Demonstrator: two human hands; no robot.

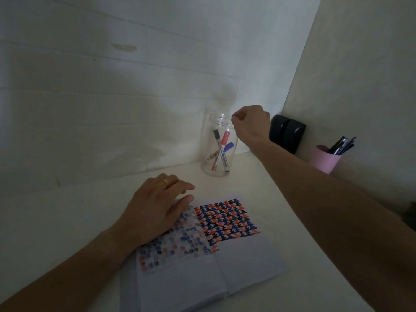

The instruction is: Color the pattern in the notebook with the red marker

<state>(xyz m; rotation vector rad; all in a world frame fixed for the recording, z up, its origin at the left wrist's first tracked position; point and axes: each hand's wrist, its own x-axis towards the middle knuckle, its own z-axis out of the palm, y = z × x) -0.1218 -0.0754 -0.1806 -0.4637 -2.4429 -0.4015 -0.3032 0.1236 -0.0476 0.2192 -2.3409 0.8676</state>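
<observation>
An open notebook (247,262) lies on the white table. Its right page carries a red, blue and black pattern (227,219), and a fainter bleed-through shows on the left page. My left hand (157,208) rests flat on the left page, a ring on one finger. The red marker (223,144) stands capped in a clear jar (209,140) behind the notebook, beside a black marker (216,138) and a blue marker (227,148). My right hand (251,123) hovers at the jar's rim, fingers curled together just above the red marker's cap, with nothing visible between them.
A pink cup (324,159) holding dark pens (342,145) stands at the right by the side wall. A black box-like object (287,134) sits in the corner behind my right wrist. White walls close the table at the back and right.
</observation>
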